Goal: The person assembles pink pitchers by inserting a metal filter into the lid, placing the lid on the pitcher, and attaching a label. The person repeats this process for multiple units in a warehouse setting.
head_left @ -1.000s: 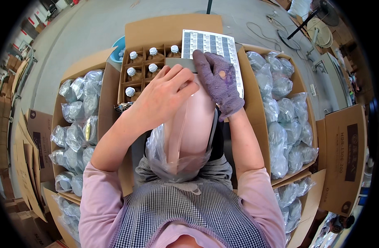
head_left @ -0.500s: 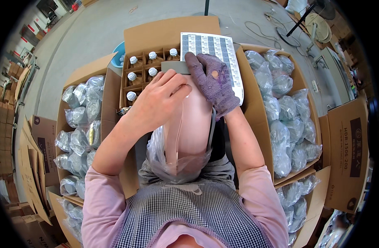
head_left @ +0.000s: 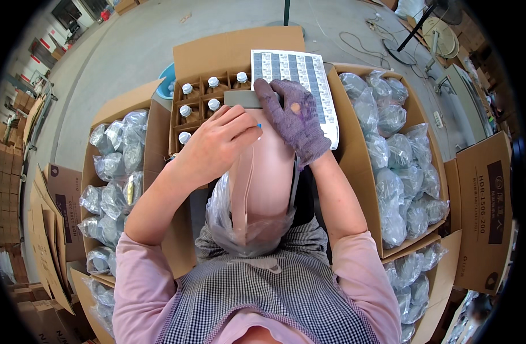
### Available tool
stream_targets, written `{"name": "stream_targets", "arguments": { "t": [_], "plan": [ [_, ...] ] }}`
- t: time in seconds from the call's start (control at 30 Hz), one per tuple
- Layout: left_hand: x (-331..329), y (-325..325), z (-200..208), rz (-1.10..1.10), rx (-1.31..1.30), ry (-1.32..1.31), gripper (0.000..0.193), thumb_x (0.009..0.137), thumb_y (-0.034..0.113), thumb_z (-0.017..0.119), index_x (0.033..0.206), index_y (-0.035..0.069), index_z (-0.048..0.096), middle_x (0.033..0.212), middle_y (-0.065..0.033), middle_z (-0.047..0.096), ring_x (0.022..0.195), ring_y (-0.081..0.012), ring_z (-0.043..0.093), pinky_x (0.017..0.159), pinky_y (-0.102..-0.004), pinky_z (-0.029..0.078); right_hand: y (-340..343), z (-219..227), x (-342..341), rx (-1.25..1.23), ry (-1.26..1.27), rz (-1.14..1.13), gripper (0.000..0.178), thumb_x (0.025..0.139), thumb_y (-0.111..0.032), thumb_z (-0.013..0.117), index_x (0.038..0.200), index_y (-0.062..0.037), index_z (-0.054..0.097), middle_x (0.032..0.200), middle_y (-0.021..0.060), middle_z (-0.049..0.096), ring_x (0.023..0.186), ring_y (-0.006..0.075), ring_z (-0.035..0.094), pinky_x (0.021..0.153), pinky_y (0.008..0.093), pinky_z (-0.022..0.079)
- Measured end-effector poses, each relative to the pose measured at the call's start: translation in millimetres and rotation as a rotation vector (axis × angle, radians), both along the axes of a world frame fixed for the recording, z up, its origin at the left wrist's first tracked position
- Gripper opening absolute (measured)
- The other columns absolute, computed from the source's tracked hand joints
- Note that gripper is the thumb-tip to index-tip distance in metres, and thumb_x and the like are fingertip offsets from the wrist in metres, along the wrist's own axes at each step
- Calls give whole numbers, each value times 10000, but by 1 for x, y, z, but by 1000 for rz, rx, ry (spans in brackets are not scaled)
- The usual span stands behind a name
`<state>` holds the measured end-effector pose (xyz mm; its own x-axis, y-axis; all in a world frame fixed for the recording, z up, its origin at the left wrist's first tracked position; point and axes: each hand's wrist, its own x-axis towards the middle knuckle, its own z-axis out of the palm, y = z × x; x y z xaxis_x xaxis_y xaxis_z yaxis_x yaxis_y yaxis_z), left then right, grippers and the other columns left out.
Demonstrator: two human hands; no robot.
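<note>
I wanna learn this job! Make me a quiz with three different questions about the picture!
1. Which of the person's hands wears the purple knitted glove?
2. True or false: the printed sheet lies to the right of the visible white-capped bottles.
3. Fill in the blank: the near end of the smooth pink casing sits in a ____.

Key:
1. The right hand.
2. True.
3. Clear plastic bag.
</note>
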<state>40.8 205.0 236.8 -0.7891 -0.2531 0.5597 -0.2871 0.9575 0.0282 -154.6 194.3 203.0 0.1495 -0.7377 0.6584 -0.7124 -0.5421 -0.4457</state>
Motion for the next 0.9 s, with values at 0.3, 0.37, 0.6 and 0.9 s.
{"name": "stream_targets", "arguments": {
  "t": [0.3,0.37,0.6,0.9],
  "plan": [
    [-1,2,-1,20,-11,77,271,654,-57,658,923,-37,634,961,-99,593,847,-264,576,725,-357,501,2,0,2,-34,0,32,252,867,-115,590,1114,-123,640,791,82,594,728,279,598,661,402,467],
    [0,3,1,26,-4,60,263,656,-51,657,917,-32,634,953,-95,590,853,-264,571,727,-357,501,1,-1,2,-68,42,33,272,855,-111,598,1124,-125,633,791,85,588,731,279,601,658,403,468],
    [-2,-3,2,22,48,27,168,709,-24,652,874,-16,625,922,-86,570,860,-274,550,751,-364,490,0,-5,0,-190,173,8,296,831,-130,619,1126,-120,628,797,86,581,741,280,608,654,402,466],
    [0,-11,2,56,325,37,107,822,5,640,917,4,592,899,-97,533,853,-280,550,734,-369,470,2,-3,0,-182,151,4,301,799,-122,627,1099,-109,629,805,82,578,726,277,600,654,403,462]
  ]
}}
